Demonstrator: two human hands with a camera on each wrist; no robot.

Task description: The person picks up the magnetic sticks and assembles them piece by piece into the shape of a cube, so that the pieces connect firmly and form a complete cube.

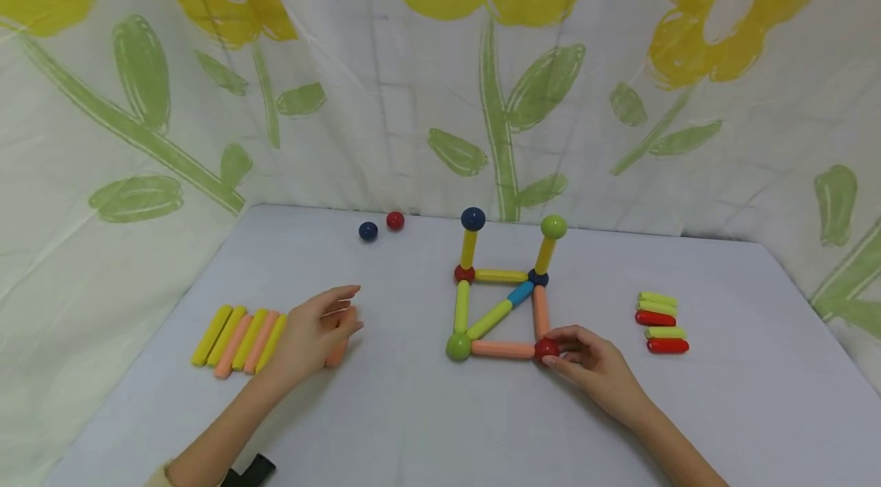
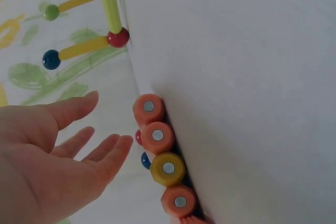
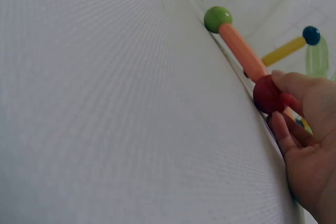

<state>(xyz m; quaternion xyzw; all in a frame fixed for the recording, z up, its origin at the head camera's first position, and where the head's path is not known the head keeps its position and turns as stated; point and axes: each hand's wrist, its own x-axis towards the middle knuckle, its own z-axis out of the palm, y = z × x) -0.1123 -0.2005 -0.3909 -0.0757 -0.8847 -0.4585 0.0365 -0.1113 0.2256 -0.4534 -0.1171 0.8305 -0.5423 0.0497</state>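
Note:
A frame of magnetic rods and balls stands at mid-table, with yellow upright rods [image 1: 469,250] at its back corners. At its near right corner, my right hand [image 1: 597,371] pinches a red ball [image 3: 269,95] between thumb and fingers. Orange rods [image 1: 504,350] join that ball to the frame. A green ball [image 1: 459,346] forms the near left corner. My left hand [image 1: 306,338] hovers over the right end of a row of yellow and orange rods, its fingers apart and holding nothing. Close below it lies an orange rod [image 1: 341,338], partly hidden by the hand.
Yellow rods [image 1: 211,336] lie at the left. A loose dark blue ball [image 1: 368,232] and red ball [image 1: 395,221] sit at the back. Short green and red rods [image 1: 668,346] lie at the right. A black object [image 1: 255,470] is by the near edge.

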